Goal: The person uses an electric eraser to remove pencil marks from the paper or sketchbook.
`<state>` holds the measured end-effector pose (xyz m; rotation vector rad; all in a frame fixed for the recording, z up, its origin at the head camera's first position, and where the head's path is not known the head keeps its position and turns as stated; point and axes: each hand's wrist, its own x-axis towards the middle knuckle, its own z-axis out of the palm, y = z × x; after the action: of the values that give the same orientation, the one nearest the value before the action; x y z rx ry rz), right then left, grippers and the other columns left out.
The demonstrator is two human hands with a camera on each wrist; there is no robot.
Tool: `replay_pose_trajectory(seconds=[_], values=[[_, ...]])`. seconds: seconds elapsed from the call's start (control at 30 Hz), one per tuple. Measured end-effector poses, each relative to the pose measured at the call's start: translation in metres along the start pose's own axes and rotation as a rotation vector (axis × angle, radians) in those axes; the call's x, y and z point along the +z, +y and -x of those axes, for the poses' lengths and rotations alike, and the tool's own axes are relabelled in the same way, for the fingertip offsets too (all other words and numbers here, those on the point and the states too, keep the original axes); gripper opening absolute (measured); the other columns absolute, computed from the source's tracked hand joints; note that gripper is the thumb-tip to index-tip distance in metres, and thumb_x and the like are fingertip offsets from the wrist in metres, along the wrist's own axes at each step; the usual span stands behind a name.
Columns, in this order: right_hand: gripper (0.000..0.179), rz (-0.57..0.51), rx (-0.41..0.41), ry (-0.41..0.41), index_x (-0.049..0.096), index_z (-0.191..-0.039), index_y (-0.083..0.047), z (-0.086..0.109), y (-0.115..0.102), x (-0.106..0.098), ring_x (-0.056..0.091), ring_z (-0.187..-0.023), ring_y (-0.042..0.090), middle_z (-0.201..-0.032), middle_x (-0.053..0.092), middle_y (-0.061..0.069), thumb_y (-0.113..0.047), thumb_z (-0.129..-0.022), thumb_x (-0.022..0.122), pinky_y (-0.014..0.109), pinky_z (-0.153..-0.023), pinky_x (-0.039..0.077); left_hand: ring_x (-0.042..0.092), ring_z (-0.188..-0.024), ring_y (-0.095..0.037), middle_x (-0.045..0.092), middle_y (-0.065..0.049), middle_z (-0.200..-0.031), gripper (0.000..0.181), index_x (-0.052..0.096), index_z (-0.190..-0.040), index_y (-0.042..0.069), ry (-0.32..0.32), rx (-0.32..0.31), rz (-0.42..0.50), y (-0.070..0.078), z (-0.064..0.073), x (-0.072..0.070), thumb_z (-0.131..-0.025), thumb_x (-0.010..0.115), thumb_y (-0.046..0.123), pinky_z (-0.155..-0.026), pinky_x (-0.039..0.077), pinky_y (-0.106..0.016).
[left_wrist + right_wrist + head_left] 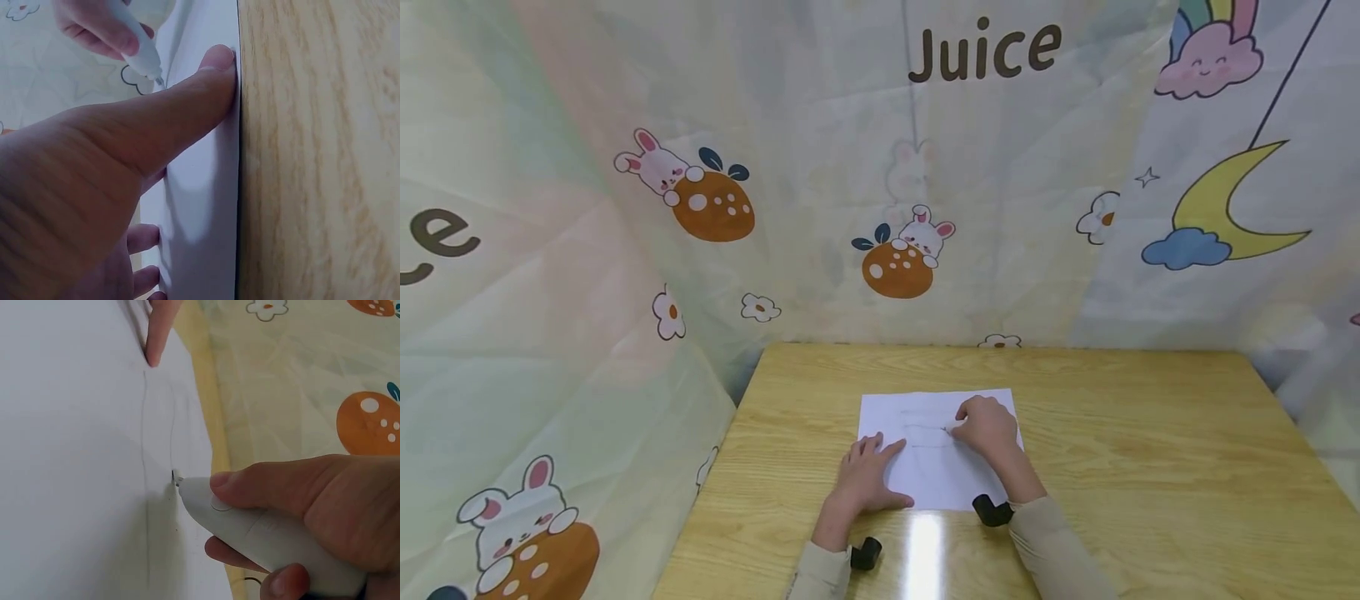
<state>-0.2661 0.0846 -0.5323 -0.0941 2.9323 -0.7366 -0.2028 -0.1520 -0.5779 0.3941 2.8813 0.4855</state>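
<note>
A white sheet of paper (940, 483) lies on the wooden table, with several faint grey lines across its upper half. My left hand (867, 479) rests on the sheet's left side, fingers spread and thumb (187, 100) by the near edge. With my right hand (988, 429) I grip a thick white pen-shaped tool (250, 531) that has a button on its side. Its narrow tip touches a drawn line in the right wrist view, where a left fingertip (154, 359) presses near the lines' far end. The tool's back end is hidden in the palm.
The wooden table (1150, 467) extends to both sides of the sheet. Behind it and at the left hangs a printed cloth (820, 167) with rabbits and strawberries. Black wrist mounts (992, 510) sit by the cuffs.
</note>
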Motion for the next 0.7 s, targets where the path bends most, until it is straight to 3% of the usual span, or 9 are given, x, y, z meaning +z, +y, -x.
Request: replay_pose_trajectory(seconds=[0.5, 0.7], values=[[0.018, 0.012, 0.037, -0.009, 0.076, -0.087, -0.012, -0.0017, 0.0027, -0.0001, 0.059, -0.068, 0.022, -0.087, 0.069, 0.004, -0.025, -0.076, 0.08, 0.038, -0.052, 0.049, 0.028, -0.136, -0.042, 0.034, -0.017, -0.151, 0.094, 0.046, -0.145, 0.022, 0.015, -0.005, 0.02, 0.0007, 0.0003, -0.0007, -0.067, 0.082, 0.059, -0.104, 0.028, -0.062], [0.018, 0.006, 0.011, 0.0, 0.076, -0.087, -0.011, -0.0047, 0.003, -0.0007, 0.059, -0.069, 0.021, -0.086, 0.069, 0.004, -0.025, -0.076, 0.08, 0.038, -0.053, 0.049, 0.028, -0.136, -0.043, 0.035, -0.017, -0.151, 0.093, 0.048, -0.144, 0.022, 0.015, -0.013, 0.026, 0.0026, -0.0004, -0.0022, -0.066, 0.082, 0.059, -0.104, 0.028, -0.062]])
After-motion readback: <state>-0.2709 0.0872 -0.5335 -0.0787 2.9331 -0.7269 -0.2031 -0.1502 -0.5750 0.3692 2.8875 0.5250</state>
